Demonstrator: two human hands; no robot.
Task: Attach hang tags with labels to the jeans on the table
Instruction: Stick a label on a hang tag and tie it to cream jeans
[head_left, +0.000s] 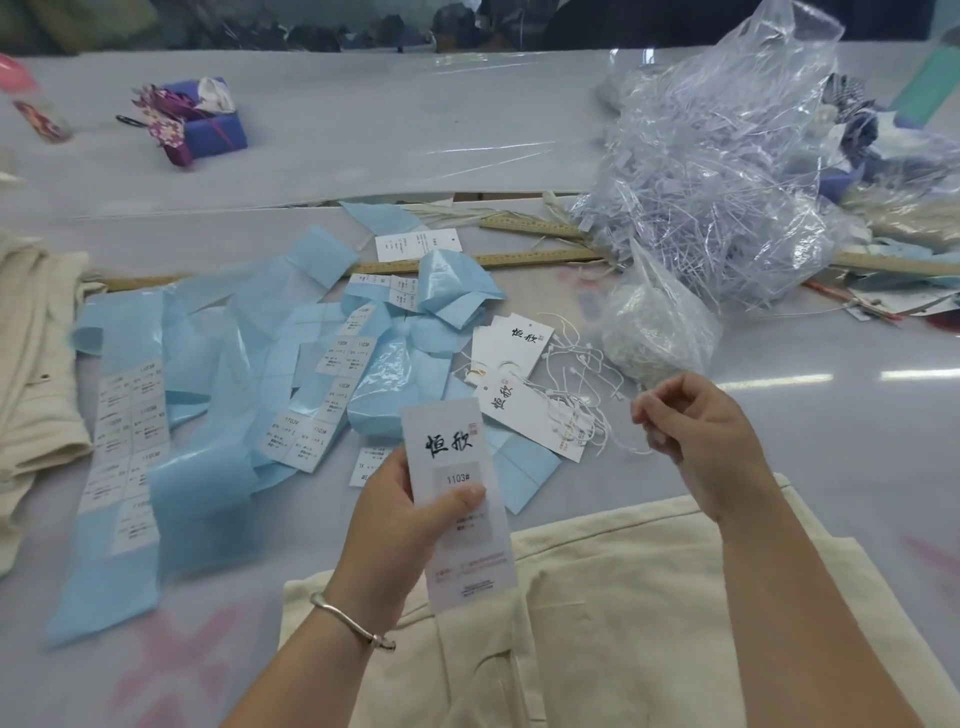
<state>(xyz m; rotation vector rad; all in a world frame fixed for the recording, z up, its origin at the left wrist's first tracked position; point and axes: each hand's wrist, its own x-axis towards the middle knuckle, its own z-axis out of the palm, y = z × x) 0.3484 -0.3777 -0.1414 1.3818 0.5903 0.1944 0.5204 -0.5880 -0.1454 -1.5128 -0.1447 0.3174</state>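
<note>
My left hand (400, 525) holds a white hang tag (457, 519) upright, thumb pressed on its "1103#" label. My right hand (696, 426) hovers to the right of the tag, fingertips pinched on a thin white string (631, 441). Cream-coloured jeans (623, 613) lie flat on the table just below both hands. More white hang tags (524, 415) and a tangle of white strings (576, 374) lie beyond the hands. Blue backing sheets with printed labels (306, 415) are spread to the left.
A big clear bag of plastic fasteners (717, 171) fills the far right, with a smaller bag (654, 332) in front. Wooden rulers (519, 258) cross the middle. Another cream garment (31, 353) lies at the left edge. A purple box (208, 119) sits far left.
</note>
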